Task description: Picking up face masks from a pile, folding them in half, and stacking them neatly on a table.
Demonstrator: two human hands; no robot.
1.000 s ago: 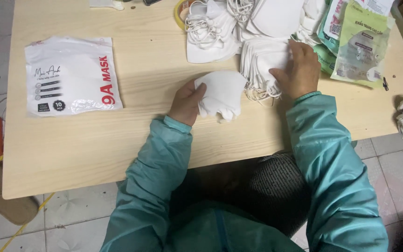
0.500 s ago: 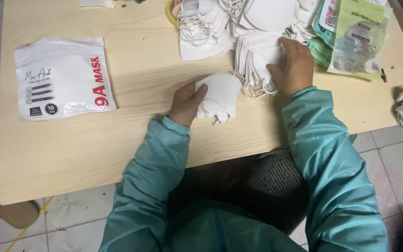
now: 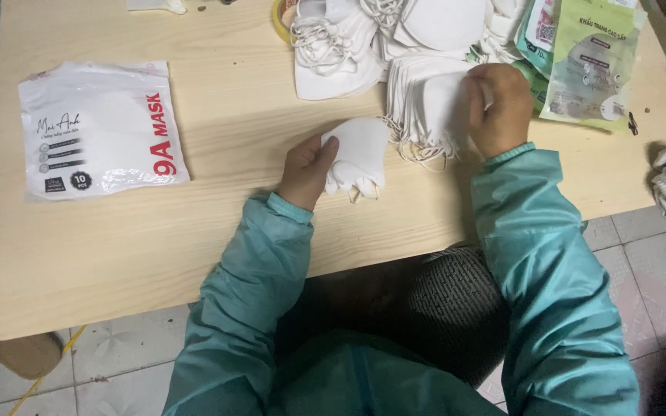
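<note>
On the worktop, my left hand pinched a small stack of white masks; just right and farther off, my right hand closed its fingers on the standing mask pile.

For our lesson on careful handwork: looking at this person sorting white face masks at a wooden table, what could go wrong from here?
1. The left hand pinches a small bundle of masks by one edge; the loose ones could fan out or slip.
2. The right hand picks at the mask stack, whose ear loops dangle tangled, so it might drag several along.
3. The green packets lie near the table edge and could be nudged off.
</note>
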